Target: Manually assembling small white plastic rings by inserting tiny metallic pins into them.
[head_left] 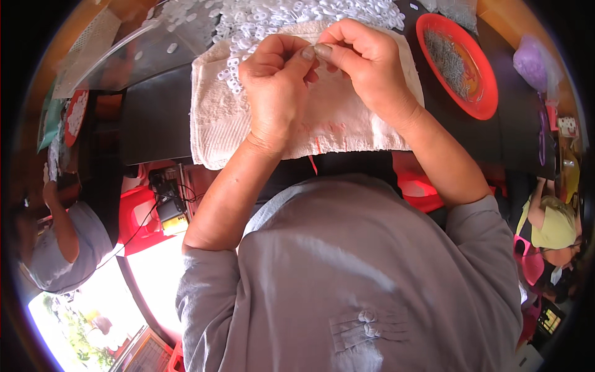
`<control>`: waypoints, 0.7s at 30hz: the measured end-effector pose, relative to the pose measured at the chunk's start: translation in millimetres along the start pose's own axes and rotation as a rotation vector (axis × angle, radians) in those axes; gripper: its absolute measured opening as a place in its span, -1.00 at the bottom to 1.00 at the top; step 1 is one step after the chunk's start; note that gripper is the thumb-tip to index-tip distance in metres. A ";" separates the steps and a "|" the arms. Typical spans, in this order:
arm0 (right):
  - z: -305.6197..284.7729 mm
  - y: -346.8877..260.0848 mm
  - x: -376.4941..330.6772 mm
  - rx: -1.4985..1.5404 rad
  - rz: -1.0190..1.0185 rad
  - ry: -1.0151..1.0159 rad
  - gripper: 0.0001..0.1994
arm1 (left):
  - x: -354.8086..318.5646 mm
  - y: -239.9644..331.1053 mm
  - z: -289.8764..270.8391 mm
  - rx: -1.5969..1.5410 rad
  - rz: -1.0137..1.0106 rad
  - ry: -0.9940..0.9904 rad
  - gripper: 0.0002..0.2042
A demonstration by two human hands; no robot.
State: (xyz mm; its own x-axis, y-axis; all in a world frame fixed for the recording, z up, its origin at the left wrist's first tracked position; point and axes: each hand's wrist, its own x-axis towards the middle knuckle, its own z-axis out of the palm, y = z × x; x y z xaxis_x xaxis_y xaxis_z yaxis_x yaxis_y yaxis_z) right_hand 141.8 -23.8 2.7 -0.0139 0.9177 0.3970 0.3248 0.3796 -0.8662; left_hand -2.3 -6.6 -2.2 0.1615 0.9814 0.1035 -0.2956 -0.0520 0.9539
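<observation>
My grey shirt (347, 273) fills the near foreground, pleated at the chest, my bare forearms rising from its short sleeves toward the dark table (155, 118); above a white towel (347, 118) spread across that table, my left hand (276, 93) and my right hand (365, 65) meet, thumbs and forefingers pinched together tip to tip; whatever small piece sits between the fingertips is too tiny to make out, so I cannot tell what they grip, only that both hands are closed in a fine pinch, the remaining fingers curled in. A scatter of small white rings (291, 15) lies at the far edge of the towel and beyond it, some spilling down just beside my left knuckles; faint red marks show on the towel's near edge. To the right, well apart from my hands, a red plate (486, 84) holds a heap of thin grey metal pieces (449, 59); farther right rests a purple bag (532, 62). A clear plastic sheet (124, 53) lies at the far left. Below the table, red stools (139, 223) stand; a person in grey (56, 248) sits at left, another in yellow (551, 226) at right.
</observation>
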 end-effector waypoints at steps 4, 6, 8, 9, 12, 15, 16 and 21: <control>-3.1 -9.2 7.3 0.197 0.136 -0.002 -0.91 | 0.3 7.6 -1.2 -0.069 0.033 0.054 -0.97; -7.7 -13.5 8.2 0.116 0.115 0.049 -0.89 | 1.1 14.8 -12.1 -0.131 0.090 0.111 -0.96; -15.4 -5.1 9.1 -0.011 0.089 0.099 -0.88 | 1.5 20.8 -28.6 -0.204 0.121 0.202 -0.95; -16.1 1.6 8.9 -0.015 0.085 0.100 -0.88 | -0.9 22.0 -36.7 -0.236 0.120 0.191 -0.94; -12.8 5.6 9.6 -0.126 -0.079 0.075 -0.88 | -15.0 15.1 -46.1 -0.152 0.064 0.173 -0.94; -8.6 -10.7 10.6 -0.385 -0.090 -0.139 -0.89 | -20.4 8.3 -52.8 -0.167 -0.028 0.183 -0.96; -5.1 -17.9 12.1 -0.469 -0.128 -0.203 -0.90 | -20.8 8.9 -56.0 -0.159 -0.016 0.181 -0.96; 15.2 -13.8 20.5 -0.696 -0.362 -0.270 -0.92 | -20.7 7.2 -56.6 -0.186 -0.002 0.163 -0.96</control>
State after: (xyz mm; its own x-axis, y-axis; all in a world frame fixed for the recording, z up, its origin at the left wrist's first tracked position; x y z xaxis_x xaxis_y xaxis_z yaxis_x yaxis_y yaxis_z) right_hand 122.6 -8.5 18.2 -0.4275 0.7827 0.4523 0.7663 0.5792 -0.2781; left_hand -61.1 -16.9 -13.4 0.0126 0.9991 0.0404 -0.4663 -0.0299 0.8841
